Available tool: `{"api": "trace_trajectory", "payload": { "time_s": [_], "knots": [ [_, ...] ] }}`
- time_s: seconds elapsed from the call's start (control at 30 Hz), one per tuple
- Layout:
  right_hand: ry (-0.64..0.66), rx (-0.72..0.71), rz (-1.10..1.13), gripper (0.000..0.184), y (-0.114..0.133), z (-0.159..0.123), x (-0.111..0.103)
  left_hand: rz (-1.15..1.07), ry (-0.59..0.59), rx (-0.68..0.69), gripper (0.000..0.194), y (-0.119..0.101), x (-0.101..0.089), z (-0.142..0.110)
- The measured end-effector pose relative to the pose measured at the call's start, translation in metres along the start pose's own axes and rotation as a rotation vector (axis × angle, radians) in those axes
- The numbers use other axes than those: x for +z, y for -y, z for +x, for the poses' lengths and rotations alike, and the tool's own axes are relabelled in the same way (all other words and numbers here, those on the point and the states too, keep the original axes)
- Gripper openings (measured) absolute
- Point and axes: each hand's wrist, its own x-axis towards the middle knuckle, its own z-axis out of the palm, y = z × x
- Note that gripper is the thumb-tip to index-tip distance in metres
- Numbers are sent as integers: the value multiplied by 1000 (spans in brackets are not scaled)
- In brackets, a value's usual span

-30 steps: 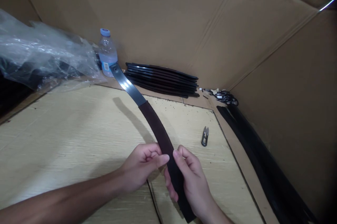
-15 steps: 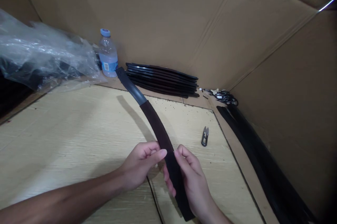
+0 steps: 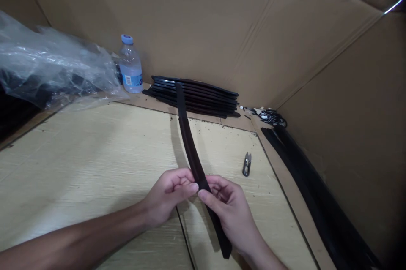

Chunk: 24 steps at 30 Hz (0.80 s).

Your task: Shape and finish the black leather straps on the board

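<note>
A long curved strip (image 3: 189, 139) with a dark brown fabric sleeve over it is held above the pale wooden table (image 3: 79, 156). It is turned edge-on, its far end pointing at the back wall. My left hand (image 3: 169, 196) pinches the strip at its middle with thumb and fingers closed. My right hand (image 3: 226, 206) grips it just beside the left, fingers wrapped round the sleeve, and the strip's near end sticks out below this hand.
A stack of black curved strips (image 3: 203, 94) lies at the back against the cardboard wall. A water bottle (image 3: 130, 65) and a crumpled plastic bag (image 3: 50, 67) are at the back left. Small thread snips (image 3: 246, 164) lie right of my hands. Long black strips (image 3: 320, 202) run along the right wall.
The strip has been rolled from flat to edge-on and its far end swung right, away from the bottle. The bare metal end no longer shows. Both hands stayed in place, pinching closer together.
</note>
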Motion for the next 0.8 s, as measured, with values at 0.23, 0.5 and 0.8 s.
{"api": "trace_trajectory", "payload": {
  "time_s": [0.23,0.5,0.8],
  "knots": [
    [134,42,100,28,2,-2,1,-168,112,-14,22,4,4,0],
    [111,-52,77,20,2,-6,-1,-82,13,20,21,1,4,1],
    [-20,-121,-6,23,-5,-4,6,-107,-39,-30,17,-3,7,5]
  ]
}}
